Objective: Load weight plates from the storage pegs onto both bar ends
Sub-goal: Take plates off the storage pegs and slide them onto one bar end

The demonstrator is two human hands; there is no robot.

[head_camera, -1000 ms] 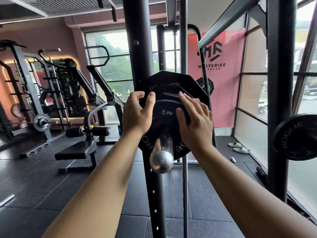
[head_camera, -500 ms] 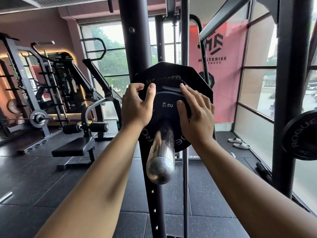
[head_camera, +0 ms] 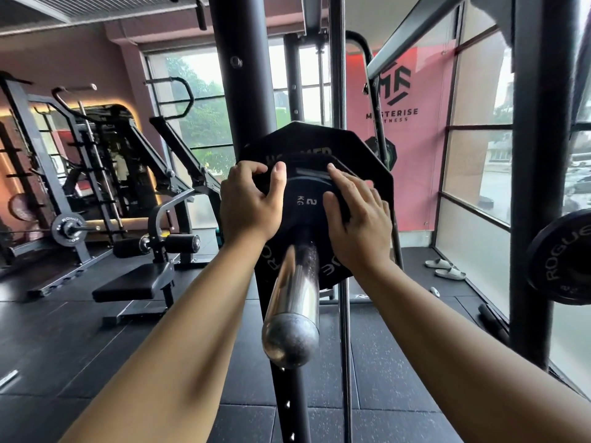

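Rack upright [head_camera: 243,91] stood behind a many-sided plate [head_camera: 358,155] on the chrome bar end [head_camera: 295,302]. Against that plate sat a smaller round plate [head_camera: 305,203] marked 2 KG. Left hand [head_camera: 248,206] and right hand [head_camera: 358,225] each gripped its rim with curled fingers.

You are looking at a small round black plate [head_camera: 305,203] marked "2 KG", sitting on the shiny silver bar end [head_camera: 292,310]. It is resting flat against a bigger black plate [head_camera: 361,161] with many corners behind it.
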